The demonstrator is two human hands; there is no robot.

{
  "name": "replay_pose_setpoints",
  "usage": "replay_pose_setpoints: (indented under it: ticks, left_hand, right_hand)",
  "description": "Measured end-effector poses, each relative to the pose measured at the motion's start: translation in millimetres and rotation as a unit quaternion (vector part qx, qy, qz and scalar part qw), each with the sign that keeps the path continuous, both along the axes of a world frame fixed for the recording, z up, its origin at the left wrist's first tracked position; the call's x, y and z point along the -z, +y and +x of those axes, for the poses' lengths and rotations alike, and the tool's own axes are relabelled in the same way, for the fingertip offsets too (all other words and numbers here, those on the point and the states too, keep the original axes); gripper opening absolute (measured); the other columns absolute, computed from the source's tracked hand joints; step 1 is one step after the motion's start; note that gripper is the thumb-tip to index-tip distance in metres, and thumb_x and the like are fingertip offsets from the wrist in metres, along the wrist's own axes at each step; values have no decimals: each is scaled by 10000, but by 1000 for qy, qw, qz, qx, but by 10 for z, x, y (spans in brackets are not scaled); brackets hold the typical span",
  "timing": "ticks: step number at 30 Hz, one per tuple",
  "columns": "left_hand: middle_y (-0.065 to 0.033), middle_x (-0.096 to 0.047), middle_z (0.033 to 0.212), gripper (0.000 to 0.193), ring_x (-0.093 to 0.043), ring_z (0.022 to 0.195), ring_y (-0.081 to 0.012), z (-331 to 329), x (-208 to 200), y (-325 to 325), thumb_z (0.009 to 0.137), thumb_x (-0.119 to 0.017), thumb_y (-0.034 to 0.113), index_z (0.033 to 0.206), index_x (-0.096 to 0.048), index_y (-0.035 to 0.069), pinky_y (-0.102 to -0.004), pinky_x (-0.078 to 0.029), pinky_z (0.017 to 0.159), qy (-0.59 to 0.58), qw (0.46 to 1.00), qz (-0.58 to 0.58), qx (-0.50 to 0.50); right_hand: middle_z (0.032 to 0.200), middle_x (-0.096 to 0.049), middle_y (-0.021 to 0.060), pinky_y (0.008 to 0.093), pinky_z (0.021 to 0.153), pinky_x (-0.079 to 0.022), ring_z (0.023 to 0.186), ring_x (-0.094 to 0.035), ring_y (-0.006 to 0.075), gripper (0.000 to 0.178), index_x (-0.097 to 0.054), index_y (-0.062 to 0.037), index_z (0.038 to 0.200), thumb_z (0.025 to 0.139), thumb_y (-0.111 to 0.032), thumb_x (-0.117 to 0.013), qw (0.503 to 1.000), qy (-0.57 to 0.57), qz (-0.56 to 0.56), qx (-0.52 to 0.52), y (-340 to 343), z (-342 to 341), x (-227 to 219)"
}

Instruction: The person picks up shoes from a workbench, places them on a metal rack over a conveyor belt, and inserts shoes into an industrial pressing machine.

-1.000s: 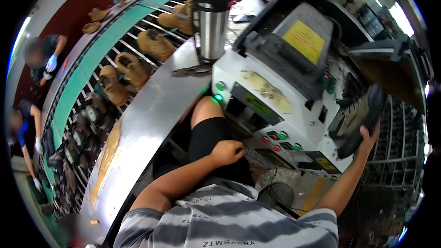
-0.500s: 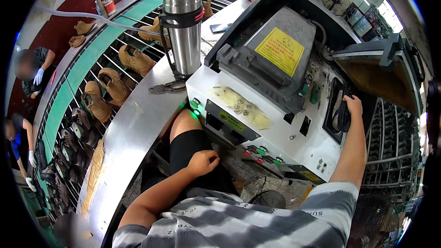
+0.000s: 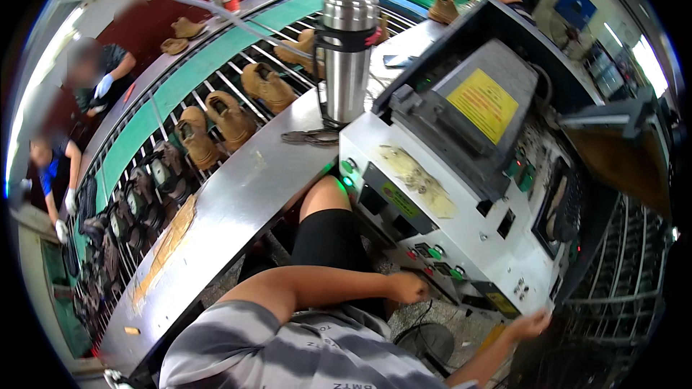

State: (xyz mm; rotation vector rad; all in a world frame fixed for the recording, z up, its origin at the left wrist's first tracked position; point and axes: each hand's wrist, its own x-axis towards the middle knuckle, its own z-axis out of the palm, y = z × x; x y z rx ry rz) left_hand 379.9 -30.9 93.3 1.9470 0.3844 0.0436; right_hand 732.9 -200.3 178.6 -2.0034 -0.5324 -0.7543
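Presently, head view, the only feed I have. My left grip (image 3: 409, 288) is clenched into a loose fist, just before the machine's (image 3: 468, 238) front, near a green button (image 3: 435, 252); the forearm crosses over the lap. My right grip (image 3: 530, 324) is low, beside the machine's near right corner, fingers bent. From here I cannot tell whether it is grasping anything or whether its tips touch the corner.

The shoe (image 3: 569, 209) sits at the dark recess on the machine's right side, treaded sole showing, well apart from both grips. Next to it the lid (image 3: 626, 155) stands tilted up, brown inside. A yellow label (image 3: 483, 104) lies on the grey cover.

To the left, I note a steel bench (image 3: 252, 173) bearing a flask (image 3: 346, 79), upright, and pliers (image 3: 310, 137) near its base. Tan boots (image 3: 231, 119) and dark shoes (image 3: 137, 205) line the rods beyond. At far left, two co-workers wear gloves (image 3: 103, 86).
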Motion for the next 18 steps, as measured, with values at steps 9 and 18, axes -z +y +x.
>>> replay_pose_setpoints:
  ticks: [9,18]
  left_hand:
    - [-165,-663,949,230,-640,897,-315,745,397,115,932,-461,156,1035,-624,32,-431,-482,797,-190,974,-69,-101]
    - [-120,-629,695,192,-612,653,-338,-1402,81,847,856,-596,245,754,-670,101,-429,-488,581,-155,925,212,-274]
  right_hand:
    - [1319,-483,140,448,999,-369,1213,-450,218,500,-507,-108,1271,856,-350,-648,675,581,437,-127,-571,-134,788]
    - [885,-546,70,316,727,-436,792,-511,172,171,-582,-27,973,906,-180,-543,662,599,-184,-411,888,-2515,2221]
